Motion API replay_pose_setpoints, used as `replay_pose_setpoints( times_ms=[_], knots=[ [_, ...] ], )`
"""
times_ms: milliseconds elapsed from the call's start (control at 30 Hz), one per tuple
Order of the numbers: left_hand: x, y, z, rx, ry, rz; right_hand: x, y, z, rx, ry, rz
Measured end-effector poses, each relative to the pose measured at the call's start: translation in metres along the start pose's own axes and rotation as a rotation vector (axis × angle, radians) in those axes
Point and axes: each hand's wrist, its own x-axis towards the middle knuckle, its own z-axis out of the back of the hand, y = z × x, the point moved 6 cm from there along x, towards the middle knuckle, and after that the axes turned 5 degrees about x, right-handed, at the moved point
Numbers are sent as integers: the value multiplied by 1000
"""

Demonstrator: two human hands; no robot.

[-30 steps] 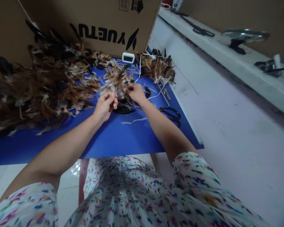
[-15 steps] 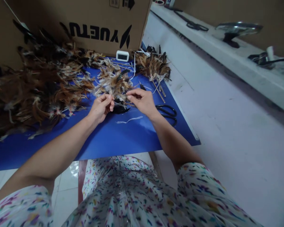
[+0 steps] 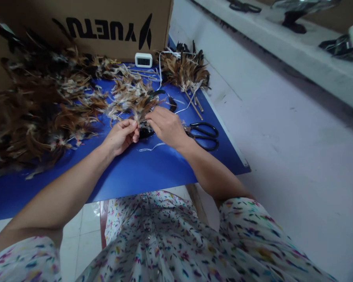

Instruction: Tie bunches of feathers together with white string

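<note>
Closer together than half a second ago, the left hand (image 3: 122,135) and right hand (image 3: 166,123) nearly meet at centre. Brown feathers (image 3: 38,102) heap across the left; at centre, the left fingers pinch a feather tuft (image 3: 141,108) by its base. The right fingers curl beside it, their hold unclear. A slack pinch could shed feathers; scissors (image 3: 206,136), right of centre, might snag the wrist.
</note>
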Motion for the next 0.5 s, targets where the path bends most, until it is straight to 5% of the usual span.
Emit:
replay_pose_setpoints(
  times_ms=[500],
  knots=[
    [-1,0,-3,16,25,6,-1,9,-4,-115,-4,87]
  ],
)
